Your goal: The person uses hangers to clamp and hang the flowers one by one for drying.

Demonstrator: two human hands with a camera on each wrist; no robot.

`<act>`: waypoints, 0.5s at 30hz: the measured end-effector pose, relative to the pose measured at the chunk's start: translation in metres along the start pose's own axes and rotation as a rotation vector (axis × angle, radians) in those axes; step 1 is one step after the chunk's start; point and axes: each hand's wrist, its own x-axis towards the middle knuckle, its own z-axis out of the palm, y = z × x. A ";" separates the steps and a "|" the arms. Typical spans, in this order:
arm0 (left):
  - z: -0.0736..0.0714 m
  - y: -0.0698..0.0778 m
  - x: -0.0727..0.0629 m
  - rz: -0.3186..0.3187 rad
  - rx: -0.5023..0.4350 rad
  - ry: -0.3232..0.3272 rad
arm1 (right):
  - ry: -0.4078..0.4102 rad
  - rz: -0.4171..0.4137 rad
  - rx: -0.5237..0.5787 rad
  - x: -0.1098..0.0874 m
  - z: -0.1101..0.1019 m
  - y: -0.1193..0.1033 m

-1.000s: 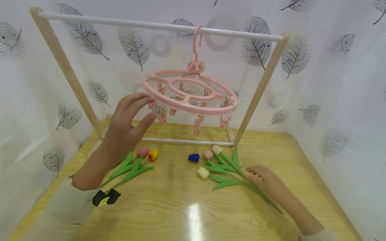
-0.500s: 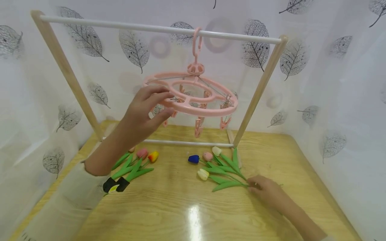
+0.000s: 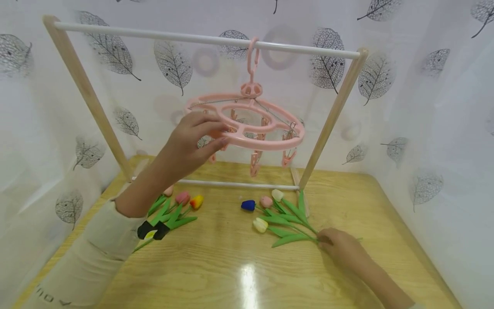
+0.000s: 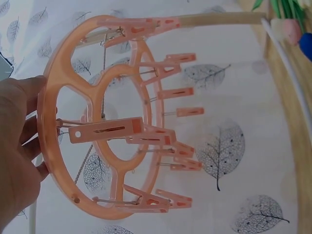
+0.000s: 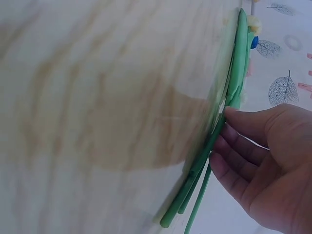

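A pink round clip hanger (image 3: 266,143) with several dangling pegs hangs by its hook from the rack's white top bar. My left hand (image 3: 194,135) holds the near-left part of its rim. The left wrist view shows the thumb and fingers on either side of the hanger's rim (image 4: 44,131). On the right of the table lies a bunch of artificial tulips (image 3: 287,216) with blue, pink, white and pale yellow heads. My right hand (image 3: 341,249) pinches their green stems (image 5: 207,144) between thumb and fingers, low over the wood.
The rack has a white top bar (image 3: 154,34), a low bar (image 3: 239,185) and wooden side posts (image 3: 335,118). More tulips (image 3: 170,214), pink and red-yellow, lie at the left beneath my left forearm. A leaf-print curtain (image 3: 405,111) surrounds the wooden table (image 3: 216,257).
My left hand has moved right along the hanger's rim and now holds it. My right hand has come down onto the tulip stems and taken hold of them.
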 end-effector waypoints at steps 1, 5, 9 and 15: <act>0.001 0.000 0.000 -0.003 -0.008 0.000 | -0.002 -0.007 -0.002 0.000 0.000 0.000; 0.002 -0.001 0.000 -0.014 -0.034 -0.009 | -0.004 -0.017 -0.015 0.000 0.001 0.000; 0.002 -0.001 -0.001 -0.030 -0.039 -0.014 | 0.004 -0.016 -0.050 -0.001 0.001 -0.002; 0.002 -0.003 -0.002 -0.038 -0.039 -0.022 | 0.035 -0.037 -0.098 -0.001 0.000 -0.005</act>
